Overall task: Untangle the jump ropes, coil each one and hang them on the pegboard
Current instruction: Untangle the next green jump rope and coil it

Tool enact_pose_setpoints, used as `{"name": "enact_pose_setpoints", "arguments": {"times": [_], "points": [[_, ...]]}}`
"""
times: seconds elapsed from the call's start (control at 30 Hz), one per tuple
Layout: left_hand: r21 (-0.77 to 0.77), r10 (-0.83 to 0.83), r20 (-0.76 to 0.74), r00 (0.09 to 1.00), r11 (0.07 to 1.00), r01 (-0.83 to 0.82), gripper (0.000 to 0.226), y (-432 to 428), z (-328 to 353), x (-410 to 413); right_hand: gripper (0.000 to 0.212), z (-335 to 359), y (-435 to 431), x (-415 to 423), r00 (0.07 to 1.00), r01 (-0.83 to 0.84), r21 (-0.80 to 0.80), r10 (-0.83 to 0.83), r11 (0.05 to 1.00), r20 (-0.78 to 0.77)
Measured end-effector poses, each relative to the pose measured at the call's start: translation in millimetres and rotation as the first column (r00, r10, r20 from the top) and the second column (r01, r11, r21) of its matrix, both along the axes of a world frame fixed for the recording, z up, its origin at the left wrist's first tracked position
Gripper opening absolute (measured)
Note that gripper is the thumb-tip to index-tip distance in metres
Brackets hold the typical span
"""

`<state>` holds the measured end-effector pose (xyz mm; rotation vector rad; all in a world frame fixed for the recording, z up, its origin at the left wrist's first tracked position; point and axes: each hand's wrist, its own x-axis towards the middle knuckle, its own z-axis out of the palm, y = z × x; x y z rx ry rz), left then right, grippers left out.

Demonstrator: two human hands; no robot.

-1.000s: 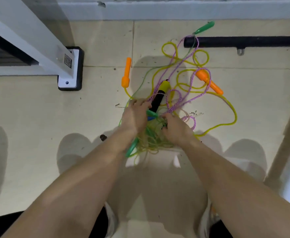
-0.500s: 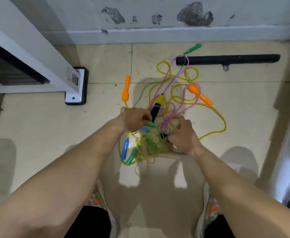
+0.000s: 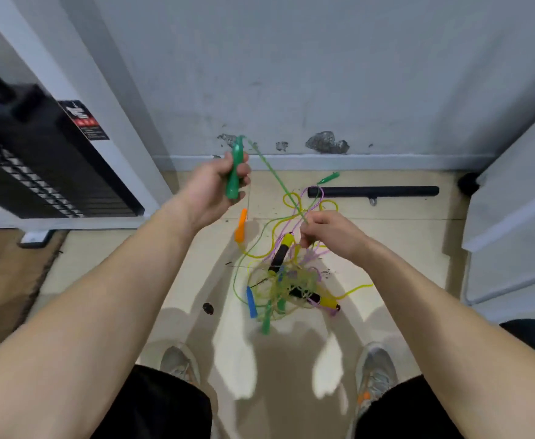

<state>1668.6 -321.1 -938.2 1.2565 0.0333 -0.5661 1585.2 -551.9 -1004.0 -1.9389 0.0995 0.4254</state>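
A tangle of jump ropes (image 3: 286, 282) lies on the tiled floor ahead of my feet, with yellow, purple and green cords mixed together. My left hand (image 3: 215, 185) is raised above the floor and shut on a green handle (image 3: 235, 171). Its green cord (image 3: 275, 179) runs down to my right hand (image 3: 329, 231), which pinches it above the pile. In the pile lie an orange handle (image 3: 240, 226), a yellow-and-black handle (image 3: 281, 252), a blue handle (image 3: 251, 301) and another green handle (image 3: 329, 178). No pegboard is in view.
A black bar (image 3: 373, 191) lies on the floor by the grey wall. A white frame with a black panel (image 3: 38, 160) stands at the left, a white cabinet (image 3: 513, 223) at the right. My two shoes (image 3: 180, 364) stand just behind the pile.
Both hands have risen from the pile. The left hand has lifted a green handle up and left, and the right hand now pinches its cord. The view has pulled back and up.
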Motion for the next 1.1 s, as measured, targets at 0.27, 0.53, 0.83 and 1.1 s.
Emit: {"name": "enact_pose_setpoints", "arguments": {"times": [0.27, 0.53, 0.83, 1.1], "points": [[0.542, -0.017, 0.15, 0.988, 0.838, -0.068, 0.042, 12, 7, -27, 0.02, 61, -1, -12, 0.989, 0.124, 0.15, -0.134, 0.981, 0.059], [0.529, -0.366, 0.325, 0.872, 0.835, 0.153, 0.017, -51, -9, -73, 0.015, 127, 25, 13, 0.943, 0.242, 0.49, -0.322, 0.837, 0.085], [-0.197, -0.08, 0.009, 0.997, 0.977, 0.08, 0.03, -52, 33, -49, 0.037, 52, 13, 1, 0.901, 0.433, 0.284, -0.416, 0.855, -0.122], [-0.302, 0.41, -0.056, 0.91, 0.862, -0.407, 0.025, 5, 33, 11, 0.034, -4, 2, -22, 0.992, 0.079, 0.021, -0.077, 0.997, -0.104]]}}
